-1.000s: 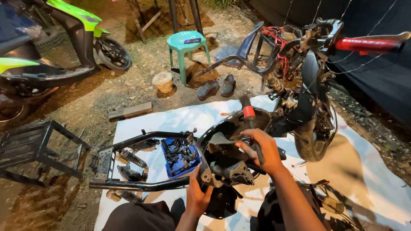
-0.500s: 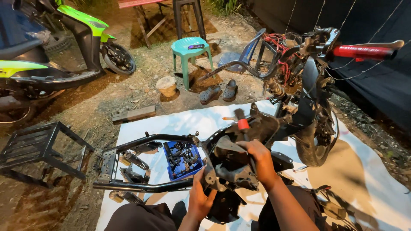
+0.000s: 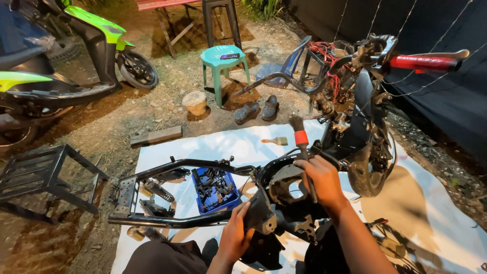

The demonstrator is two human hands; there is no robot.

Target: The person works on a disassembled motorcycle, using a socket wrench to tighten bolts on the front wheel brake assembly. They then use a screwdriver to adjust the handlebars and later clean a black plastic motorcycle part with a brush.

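Currently cleaning step in hand, by look of it: right hand (image 3: 320, 178) closed around paintbrush (image 3: 302, 147), red ferrule and bristles pointing up, above black scooter frame section (image 3: 284, 200) lying mid white tarp (image 3: 228, 144). Left hand (image 3: 238, 234) clamped on black plastic panel (image 3: 261, 215) at frame's near end. Blue parts tray (image 3: 215, 190) just left of it. Second small brush (image 3: 275, 141) lies toward tarp's far edge. Next move likely needs bristles tipped down onto frame, left hand steadying.

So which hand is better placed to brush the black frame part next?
Probably the right hand: it holds the red-collared brush, bristles up, right over the black frame part. The left hand grips that part's lower edge, steadying it, and holds no tool.
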